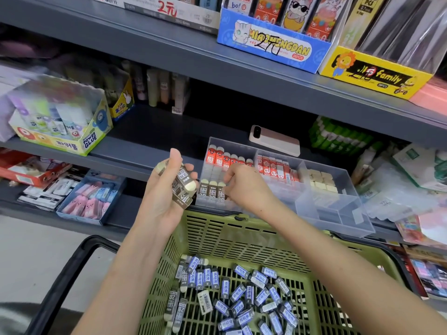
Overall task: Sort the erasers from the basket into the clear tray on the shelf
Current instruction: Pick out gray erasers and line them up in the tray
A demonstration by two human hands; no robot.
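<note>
Basket point(242, 228), near: many blue erasers point(242, 298) unsorted. Left hand point(162, 192) gripped brown erasers point(184, 183). Right hand point(244, 187), fingers curled, pinched third eraser point(221, 191) into clear tray point(338, 215), near-left row. Sorting judged mostly unfinished.

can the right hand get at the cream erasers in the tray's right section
Probably yes: the right hand is at the open-topped clear plastic tray, and nothing covers the plain cream erasers.

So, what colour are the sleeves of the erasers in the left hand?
Dark brown, with white labels: erasers in the left hand, head view.
</note>
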